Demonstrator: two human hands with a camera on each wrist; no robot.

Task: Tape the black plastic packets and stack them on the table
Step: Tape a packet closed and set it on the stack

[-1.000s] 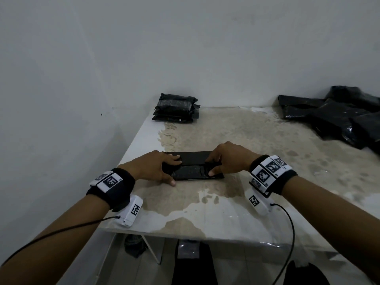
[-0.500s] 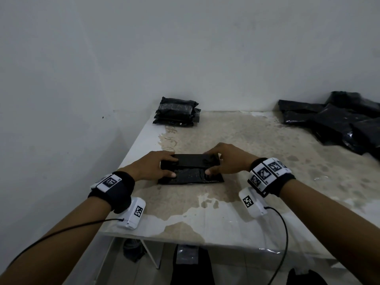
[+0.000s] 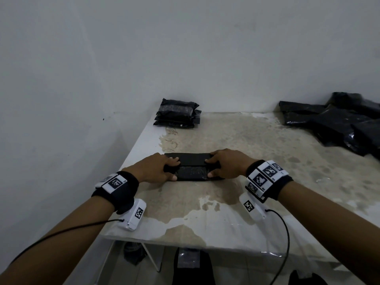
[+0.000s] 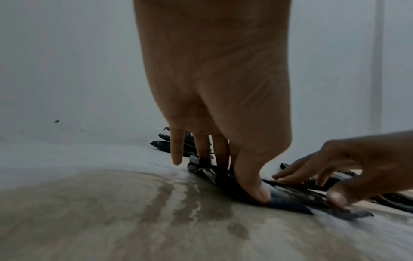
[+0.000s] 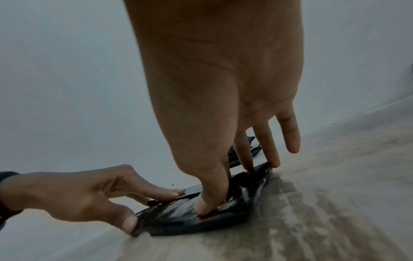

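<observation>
From the head view, a black plastic packet (image 3: 192, 169) lay flat on the near left part of the stained table (image 3: 257, 153). The left hand (image 3: 153, 168) held its left end and the right hand (image 3: 226, 164) its right end, thumbs on the near edge and fingers laid over the folded far flap. A stack of finished packets (image 3: 176, 116) sat at the far left by the wall; a loose heap of black packets (image 3: 345, 122) lay at the far right. No tape roll showed.

In the left wrist view, the left hand (image 4: 214, 88) pressed its thumb onto the packet's (image 4: 283, 199) near corner, fingers reaching over the crumpled end; the grip was narrow, pinching film against the table. The right hand (image 4: 357, 162) did the same opposite.

In the right wrist view, the right hand (image 5: 219, 98) dug its thumb into the glossy film of the packet (image 5: 190, 219), which dimpled under it.

The packet looked light, soft and slippery, and its fold would probably spring open if released. It would be best held by both short ends, pressing the flap down.
</observation>
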